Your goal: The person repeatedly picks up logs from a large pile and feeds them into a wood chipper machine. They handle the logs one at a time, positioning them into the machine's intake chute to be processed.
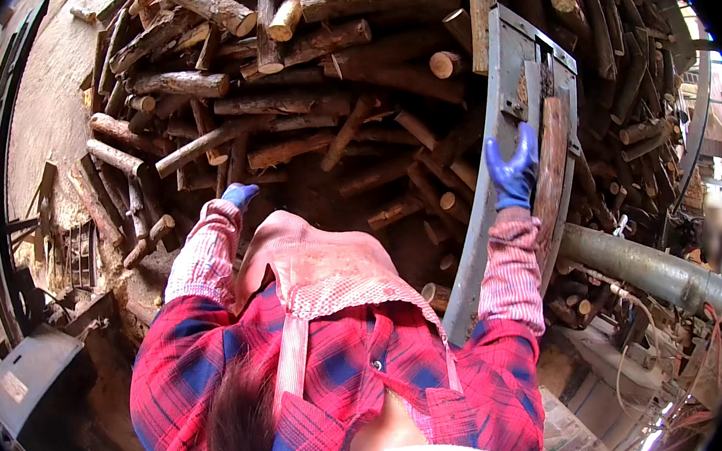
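Observation:
My right hand (514,169), in a blue glove, is over a long grey metal trough (481,188) with thumb and fingers spread. A reddish-brown log (553,155) lies lengthwise in the trough, right beside this hand; I cannot tell if they touch. Further left, my left hand (241,194) wears the same kind of blue glove and hangs in front of the wood pile. Its fingers show only in part, look stretched out, and hold nothing visible.
A big pile of cut logs (280,103) fills the area ahead and continues right of the trough. A thick grey pipe (651,263) runs out to the right, with cables (629,347) below it. At the left stand a grey metal box (32,374) and a dark upright frame (1,190).

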The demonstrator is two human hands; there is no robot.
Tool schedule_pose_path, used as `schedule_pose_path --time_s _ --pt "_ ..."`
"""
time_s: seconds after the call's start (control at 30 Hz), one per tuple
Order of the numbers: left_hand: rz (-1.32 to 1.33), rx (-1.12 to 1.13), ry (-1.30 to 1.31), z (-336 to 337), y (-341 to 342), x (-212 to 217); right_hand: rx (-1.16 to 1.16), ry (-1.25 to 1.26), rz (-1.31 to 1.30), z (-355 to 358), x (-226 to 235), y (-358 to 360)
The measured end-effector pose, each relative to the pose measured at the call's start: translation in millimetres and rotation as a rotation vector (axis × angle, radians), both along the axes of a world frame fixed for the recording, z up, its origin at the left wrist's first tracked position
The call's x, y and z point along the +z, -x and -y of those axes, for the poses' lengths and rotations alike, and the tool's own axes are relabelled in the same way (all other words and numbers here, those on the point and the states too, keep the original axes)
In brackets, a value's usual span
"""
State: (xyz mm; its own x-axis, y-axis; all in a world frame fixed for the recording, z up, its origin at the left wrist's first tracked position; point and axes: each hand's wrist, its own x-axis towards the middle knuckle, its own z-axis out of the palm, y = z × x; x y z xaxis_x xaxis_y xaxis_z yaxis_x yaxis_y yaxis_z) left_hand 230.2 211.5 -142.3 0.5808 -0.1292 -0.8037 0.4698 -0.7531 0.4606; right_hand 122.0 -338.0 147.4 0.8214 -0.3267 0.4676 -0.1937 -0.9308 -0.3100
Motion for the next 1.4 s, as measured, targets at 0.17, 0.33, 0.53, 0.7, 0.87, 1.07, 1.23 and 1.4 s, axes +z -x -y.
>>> schedule_pose_path --time_s 0.17,0.33,0.53,0.7,0.87,1.07,1.23,1.4 --pt "-0.172 0.049 0.279 85 -119 -40 -0.097 0.293 -0.224 33 -28 -80" --pt "0.356 -0.208 0.132 212 -249 28 -0.171 0.515 -0.390 34 -45 -123" --pt "1.094 -0.482 0.119 400 -383 73 -0.284 0.453 -0.458 34 -49 -115" --pt "1.208 -0.756 0.081 493 -450 58 -0.299 0.394 -0.506 42 -41 -125" --pt "0.820 -0.937 -0.239 535 -451 66 -0.328 0.302 -0.516 45 -44 -125" --pt "0.928 -0.883 -0.126 495 -452 74 -0.283 0.330 -0.455 51 -49 -132" --pt "1.035 -1.101 0.114 397 -417 142 -0.310 0.380 -0.484 45 -52 -123" --pt "1.371 -1.299 0.357 280 -372 177 -0.362 0.231 -0.486 56 -50 -142"
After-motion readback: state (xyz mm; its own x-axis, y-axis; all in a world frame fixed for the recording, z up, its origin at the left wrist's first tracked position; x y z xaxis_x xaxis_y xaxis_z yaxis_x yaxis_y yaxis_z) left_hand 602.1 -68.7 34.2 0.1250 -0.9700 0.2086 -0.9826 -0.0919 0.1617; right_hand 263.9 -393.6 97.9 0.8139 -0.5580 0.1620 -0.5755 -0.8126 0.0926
